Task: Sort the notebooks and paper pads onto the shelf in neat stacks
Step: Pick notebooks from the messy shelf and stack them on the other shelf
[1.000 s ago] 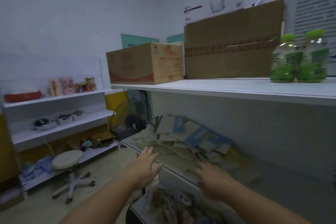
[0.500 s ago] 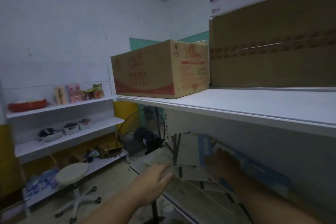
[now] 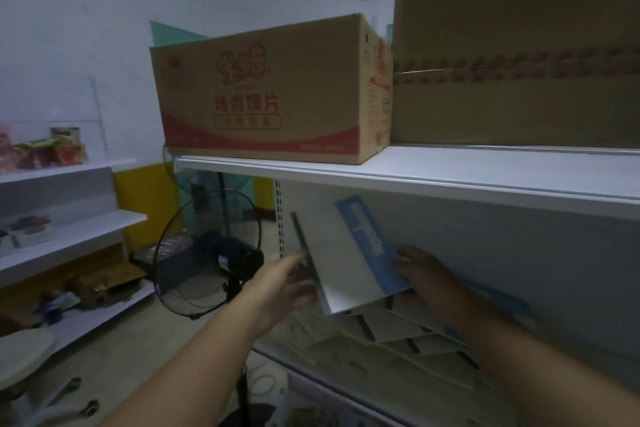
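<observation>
Blue-banded notebook is tilting, right hand gripping its edge, left hand flat against it; slipping may scatter the pile

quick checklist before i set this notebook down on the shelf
1. Right hand grips the notebook: ok.
2. Left hand at its spine edge, hold blurred: cannot tell.
3. Notebook clear of the upper shelf: ok.
4. Pile below neatly stacked: not ok, it is fanned out.
5. Free spot on the lower shelf for a stack: cannot tell.
</observation>
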The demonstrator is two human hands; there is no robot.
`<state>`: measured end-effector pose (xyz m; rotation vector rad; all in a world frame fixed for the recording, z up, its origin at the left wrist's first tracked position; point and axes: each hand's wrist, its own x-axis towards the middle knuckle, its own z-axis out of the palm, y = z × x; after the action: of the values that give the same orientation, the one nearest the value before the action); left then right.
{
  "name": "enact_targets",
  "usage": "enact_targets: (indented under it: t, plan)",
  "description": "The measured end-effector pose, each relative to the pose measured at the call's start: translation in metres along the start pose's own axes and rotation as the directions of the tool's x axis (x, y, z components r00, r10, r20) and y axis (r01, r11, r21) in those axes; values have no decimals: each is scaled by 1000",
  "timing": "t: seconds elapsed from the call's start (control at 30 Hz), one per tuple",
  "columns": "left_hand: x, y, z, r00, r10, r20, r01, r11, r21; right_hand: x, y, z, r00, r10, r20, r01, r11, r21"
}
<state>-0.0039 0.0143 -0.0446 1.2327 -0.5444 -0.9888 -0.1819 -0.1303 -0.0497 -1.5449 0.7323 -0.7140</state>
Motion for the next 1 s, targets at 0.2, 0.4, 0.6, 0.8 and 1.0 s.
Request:
enact_targets:
  t: [0.2, 0.4, 0.6, 0.8, 1.0]
  plan:
    - [11, -9, -32, 997, -58, -59, 53, 996, -76, -19, 1, 52, 980, -146, 134, 198, 778, -597]
    - [14, -2, -87, 990, 39, -136, -33, 998, 46, -17, 35, 70, 896, -392, 209, 264, 92, -960]
    - [16, -5, -98, 996, 35, -78, -26, 992, 121, -12, 12, 97, 894, -448, 28, 126, 193, -973]
    - [22, 2, -78, 1000, -17, -9, 17, 999, 44, -34, 12, 150, 647, -666, 371, 468, -37, -883]
    - [31, 3, -78, 995, -101, 18, 101, 995, 12, -37, 19, 121, 935, -321, 153, 293, 452, -842]
